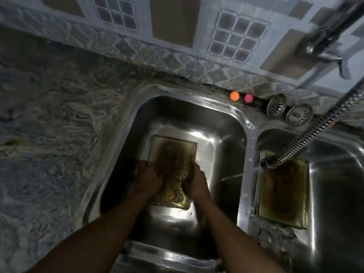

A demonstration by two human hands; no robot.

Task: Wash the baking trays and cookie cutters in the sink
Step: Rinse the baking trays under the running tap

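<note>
- Now both hands work on one baking tray (pixel 173 148), which lies flat on the bottom of the left basin of the sink (pixel 189 101).
- Left hand (pixel 150 177): it lies palm down over the tray's left edge, fingers stretched onto the wet brown surface, pressing rather than clasping.
- Right hand (pixel 194 179): it sits at the tray's right edge. Blur and water hide the fingers, so I cannot tell whether they grip the rim or only rest there.
- A second tray (pixel 283 192), stained the same brown, waits in the other basin, well to the right of the right hand.
- Just right of that hand, a thin water jet (pixel 232 176) comes from the hose nozzle (pixel 267 163).
- Beyond the hands, on the sink's back ledge, sit an orange ball (pixel 234 95), a pink ball (pixel 248 98) and two strainers (pixel 276 105).
- No cookie cutters show; the desk (pixel 49 115) spreads left of the left hand.
- Handling, as I judge it: the tray looks stiff and thin, fairly light, and slick with greasy water.
- It is best held by its raised rim on two opposite sides, thumbs inside, since the flat middle offers no purchase and would slip against the steel.
</note>
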